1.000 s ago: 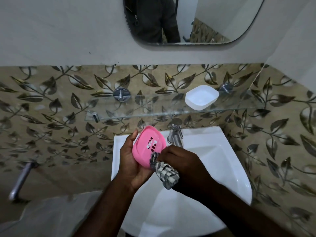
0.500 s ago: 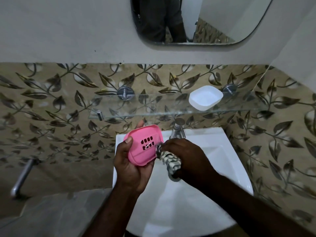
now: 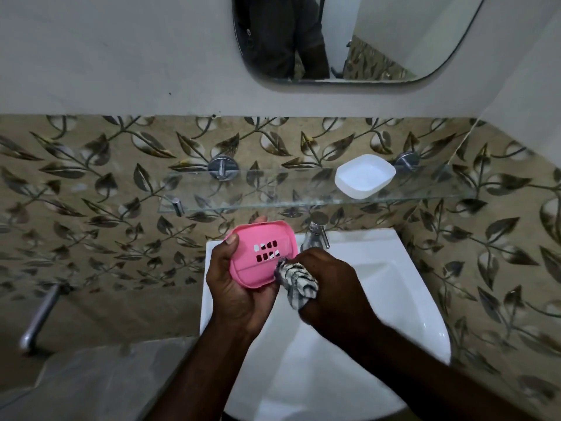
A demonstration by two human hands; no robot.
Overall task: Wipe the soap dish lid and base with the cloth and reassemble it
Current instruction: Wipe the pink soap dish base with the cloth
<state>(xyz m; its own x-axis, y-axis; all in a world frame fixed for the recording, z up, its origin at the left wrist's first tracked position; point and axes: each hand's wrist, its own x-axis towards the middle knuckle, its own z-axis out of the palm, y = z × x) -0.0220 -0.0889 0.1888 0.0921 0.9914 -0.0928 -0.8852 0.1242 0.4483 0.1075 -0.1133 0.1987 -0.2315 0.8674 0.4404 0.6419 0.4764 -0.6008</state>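
My left hand [image 3: 239,287] holds a pink soap dish part [image 3: 261,256] with drain slots, thumb on its left edge and fingers behind it, above the left side of the white sink [image 3: 379,299]. My right hand [image 3: 331,287] grips a bunched grey-and-white striped cloth [image 3: 296,279], whose tip touches the pink part's lower right edge. The white soap dish part [image 3: 364,176] sits open side up on the glass shelf [image 3: 243,189], at its right end.
A chrome tap [image 3: 315,233] stands at the sink's back edge, just behind my right hand. A mirror [image 3: 349,38] hangs above on the wall. Another metal tap [image 3: 39,320] juts from the leaf-patterned wall at the lower left.
The pink part has tilted flatter, with its slotted face turned more towards me. The cloth has slid from the part's lower middle to its lower right edge.
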